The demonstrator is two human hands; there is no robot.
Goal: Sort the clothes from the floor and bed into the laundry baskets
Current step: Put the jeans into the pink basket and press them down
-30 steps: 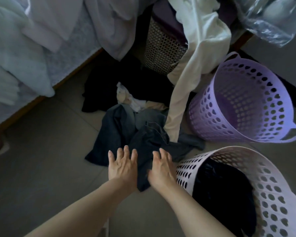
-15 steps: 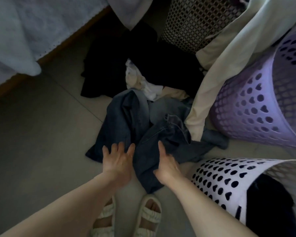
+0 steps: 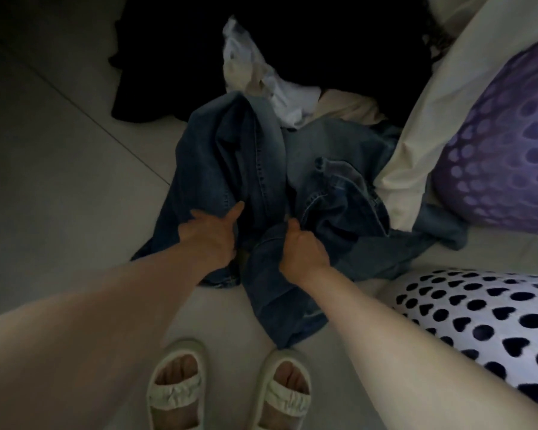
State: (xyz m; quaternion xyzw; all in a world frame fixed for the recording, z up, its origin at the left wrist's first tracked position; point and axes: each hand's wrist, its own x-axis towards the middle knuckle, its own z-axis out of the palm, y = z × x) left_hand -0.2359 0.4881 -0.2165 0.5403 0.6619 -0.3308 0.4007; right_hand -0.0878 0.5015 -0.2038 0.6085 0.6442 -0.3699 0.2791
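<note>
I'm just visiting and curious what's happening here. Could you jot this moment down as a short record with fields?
setting: tiled floor with a pile of clothes
left hand: grips the jeans
right hand: fingers curled round a fold of the jeans
other clothes: black garment, white and cream pieces
baskets: purple basket and white basket, to the right
feet: pale sandals

You're looking down at a pale grey tiled floor [image 3: 59, 169], one grout line [image 3: 84, 119] running diagonally from far left toward the middle. The light is dim, darkest at the far edge.
</note>
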